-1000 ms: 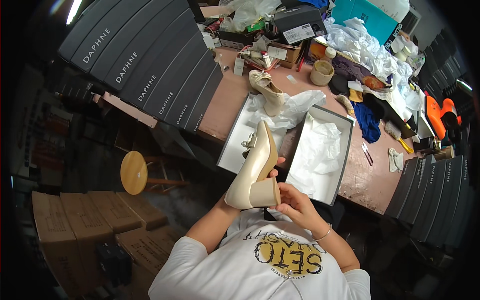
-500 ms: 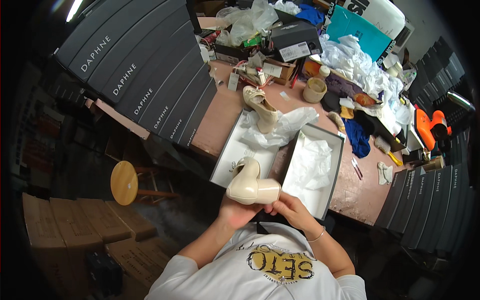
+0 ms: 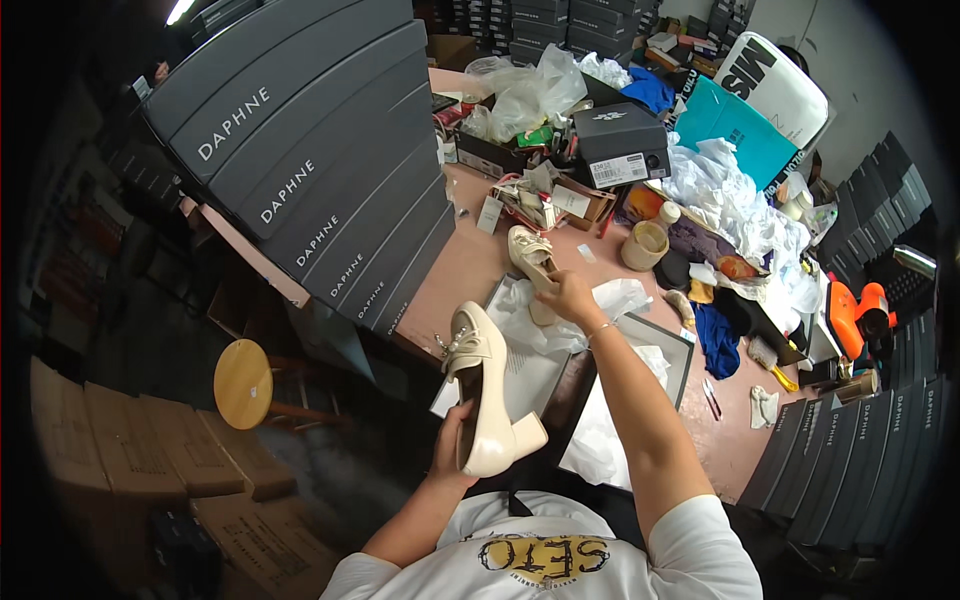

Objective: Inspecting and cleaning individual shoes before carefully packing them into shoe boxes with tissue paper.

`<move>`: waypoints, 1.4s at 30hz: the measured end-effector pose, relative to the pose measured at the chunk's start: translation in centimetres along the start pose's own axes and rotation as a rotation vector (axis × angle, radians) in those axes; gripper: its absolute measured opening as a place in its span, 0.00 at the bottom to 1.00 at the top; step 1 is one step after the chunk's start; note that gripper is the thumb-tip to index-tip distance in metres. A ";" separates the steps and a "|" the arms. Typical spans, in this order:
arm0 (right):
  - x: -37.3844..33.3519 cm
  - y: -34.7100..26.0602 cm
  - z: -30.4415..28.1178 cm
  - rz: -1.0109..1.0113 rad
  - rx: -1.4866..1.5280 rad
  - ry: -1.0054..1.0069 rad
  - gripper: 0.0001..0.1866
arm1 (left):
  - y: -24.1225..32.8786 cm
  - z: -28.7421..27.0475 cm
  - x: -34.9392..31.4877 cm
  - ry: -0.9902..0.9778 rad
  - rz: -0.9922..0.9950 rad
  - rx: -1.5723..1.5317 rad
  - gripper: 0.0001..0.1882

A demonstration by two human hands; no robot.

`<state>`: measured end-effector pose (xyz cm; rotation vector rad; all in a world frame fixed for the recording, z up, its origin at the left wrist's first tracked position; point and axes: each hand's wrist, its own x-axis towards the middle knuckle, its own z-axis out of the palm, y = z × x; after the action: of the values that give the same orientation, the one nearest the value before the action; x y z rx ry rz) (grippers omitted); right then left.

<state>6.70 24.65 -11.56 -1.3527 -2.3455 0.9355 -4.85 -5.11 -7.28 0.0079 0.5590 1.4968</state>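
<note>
My left hand (image 3: 452, 450) holds a cream block-heeled shoe (image 3: 492, 420) by its opening, toe up and heel to the right, a pearl-like trim on its front. Farther away, a matching cream shoe (image 3: 526, 250) rests over white tissue paper (image 3: 625, 294) at the far end of an open shoebox (image 3: 530, 378). My right hand (image 3: 568, 298) is closed on that second shoe near its opening; the fingertips are partly hidden. Under my right forearm, a second box part (image 3: 687, 365) contains crumpled white tissue.
Dark shoeboxes (image 3: 330, 170) are stacked high at the left, with more (image 3: 860, 430) at the right. A jar (image 3: 644, 246), a brush (image 3: 772, 363), tweezers (image 3: 711, 399) and a blue cloth (image 3: 716, 340) lie on the table. A round stool (image 3: 243, 384) and cartons (image 3: 140, 440) stand lower left.
The near shoe was turned from lying across both hands to toe up in my left hand. My right hand left it and reached forward to the far shoe. The view has shifted.
</note>
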 end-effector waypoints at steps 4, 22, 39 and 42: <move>-3.7 -0.9 -3.3 0.057 0.578 -0.048 0.26 | 0.9 0.1 0.4 0.078 0.080 -0.001 0.15; -30.9 0.2 -9.2 0.136 1.260 0.216 0.30 | -2.9 3.0 7.4 0.178 0.709 1.203 0.31; -33.2 2.3 -8.0 -0.198 1.229 -0.514 0.27 | -10.6 7.5 4.9 -0.709 -1.263 0.954 0.40; -33.5 5.8 -12.1 0.029 1.083 -0.348 0.21 | -12.1 9.4 4.0 -0.757 -1.031 0.809 0.40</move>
<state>34.51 3.13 -3.60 -0.7780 -1.4770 2.1241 9.69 0.55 -4.53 0.7682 0.3940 0.1413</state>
